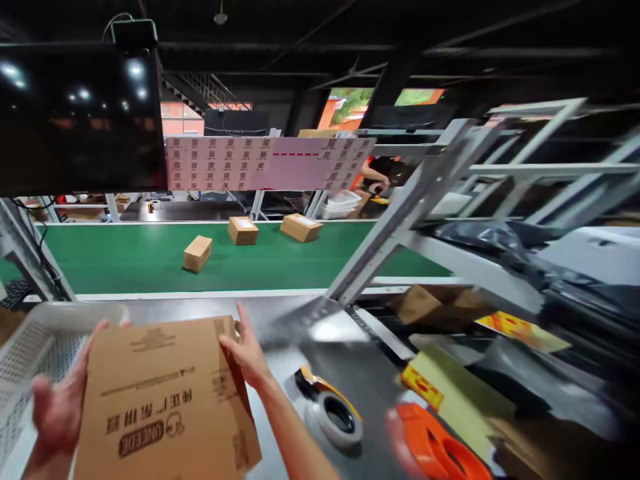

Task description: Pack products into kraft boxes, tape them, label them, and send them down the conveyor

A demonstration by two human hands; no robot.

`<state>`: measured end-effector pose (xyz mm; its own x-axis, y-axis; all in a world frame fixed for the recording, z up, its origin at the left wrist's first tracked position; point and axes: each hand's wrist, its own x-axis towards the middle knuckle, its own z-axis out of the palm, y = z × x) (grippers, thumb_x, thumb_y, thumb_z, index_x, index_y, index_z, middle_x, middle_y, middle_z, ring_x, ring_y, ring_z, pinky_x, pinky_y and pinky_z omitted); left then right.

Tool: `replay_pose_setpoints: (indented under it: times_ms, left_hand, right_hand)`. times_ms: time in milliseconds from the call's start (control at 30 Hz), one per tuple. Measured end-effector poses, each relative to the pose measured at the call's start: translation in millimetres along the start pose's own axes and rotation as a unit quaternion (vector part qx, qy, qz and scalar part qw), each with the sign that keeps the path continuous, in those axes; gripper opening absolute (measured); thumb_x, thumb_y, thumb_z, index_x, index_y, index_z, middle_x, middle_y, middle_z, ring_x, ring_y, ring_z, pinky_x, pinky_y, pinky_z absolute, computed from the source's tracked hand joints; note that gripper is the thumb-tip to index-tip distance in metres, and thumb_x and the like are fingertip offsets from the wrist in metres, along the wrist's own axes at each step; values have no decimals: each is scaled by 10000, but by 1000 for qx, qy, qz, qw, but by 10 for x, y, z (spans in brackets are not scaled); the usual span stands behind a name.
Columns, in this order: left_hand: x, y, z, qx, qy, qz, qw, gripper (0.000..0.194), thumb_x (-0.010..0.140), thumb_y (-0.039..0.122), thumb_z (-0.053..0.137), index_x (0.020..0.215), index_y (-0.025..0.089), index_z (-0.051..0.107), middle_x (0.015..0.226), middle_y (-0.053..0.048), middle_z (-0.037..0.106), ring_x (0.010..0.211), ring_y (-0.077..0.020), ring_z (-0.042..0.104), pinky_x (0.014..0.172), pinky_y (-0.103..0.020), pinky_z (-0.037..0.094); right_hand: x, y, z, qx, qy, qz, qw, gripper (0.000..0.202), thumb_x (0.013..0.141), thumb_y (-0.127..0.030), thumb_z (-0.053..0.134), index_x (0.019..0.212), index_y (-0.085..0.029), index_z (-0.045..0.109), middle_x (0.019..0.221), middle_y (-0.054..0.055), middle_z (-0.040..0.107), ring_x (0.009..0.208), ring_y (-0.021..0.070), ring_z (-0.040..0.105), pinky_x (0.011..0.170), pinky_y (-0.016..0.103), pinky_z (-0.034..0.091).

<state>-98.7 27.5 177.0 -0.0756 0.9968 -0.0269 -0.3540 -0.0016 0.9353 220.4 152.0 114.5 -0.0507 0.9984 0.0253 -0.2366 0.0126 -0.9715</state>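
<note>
A large brown cardboard box (165,393) with printed lettering fills the lower left of the head view, held between my two hands above the metal worktop (280,320). My left hand (63,400) presses against its left side, thumb sticking outward and fingertips partly hidden behind the box. At the upper right edge, my right hand (247,350) grips the box, with some fingers out of sight behind it. Right of my right forearm lies a tape dispenser (330,410) with a clear roll. An orange tape dispenser (440,443) sits farther right, blurred.
A green conveyor belt (150,260) runs behind the worktop, carrying small cartons (300,227). A white plastic basket (30,360) stands at the left. Metal frame posts (395,220) rise beside the belt. Bags and packing material (450,387) crowd the right. Another person's arm (375,177) shows beyond.
</note>
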Motion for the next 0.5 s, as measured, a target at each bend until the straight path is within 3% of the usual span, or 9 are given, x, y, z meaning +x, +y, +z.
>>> replay_pose_setpoints:
  times_ms: [133, 267, 367, 500]
  left_hand:
    - [307, -118, 642, -118, -91, -39, 988, 788, 856, 712, 654, 1542, 333, 576, 1700, -40, 516, 1577, -433, 448, 1198, -627, 521]
    - [409, -447, 1131, -158, -138, -83, 974, 750, 886, 750, 592, 1471, 284, 638, 1623, -68, 585, 1536, -416, 492, 1207, -587, 515]
    - [451, -543, 1275, -150, -136, -86, 976, 689, 879, 749, 615, 1372, 273, 687, 1523, -81, 649, 1443, -405, 581, 1164, -557, 545]
    - [541, -528, 1286, -121, -113, -66, 984, 759, 815, 803, 660, 1374, 291, 622, 1395, -107, 697, 1267, -405, 688, 1038, -550, 595]
  right_hand:
    - [-121, 51, -469, -250, -21, -19, 968, 726, 740, -439, 819, 1425, -225, 703, 1653, 159, 468, 1542, 370, 454, 1328, 530, 304]
    - [-232, 126, -875, -295, -41, 5, 955, 874, 677, -488, 891, 1489, -270, 655, 1738, 142, 364, 1601, 388, 366, 1338, 547, 281]
    - [-213, 212, -1021, -245, -18, 5, 969, 997, 582, -532, 952, 1491, -271, 636, 1773, 147, 295, 1620, 411, 326, 1341, 519, 281]
    - [-90, 260, -1033, -131, -4, -33, 991, 1068, 516, -698, 962, 1422, -225, 651, 1776, 194, 291, 1620, 445, 325, 1322, 512, 326]
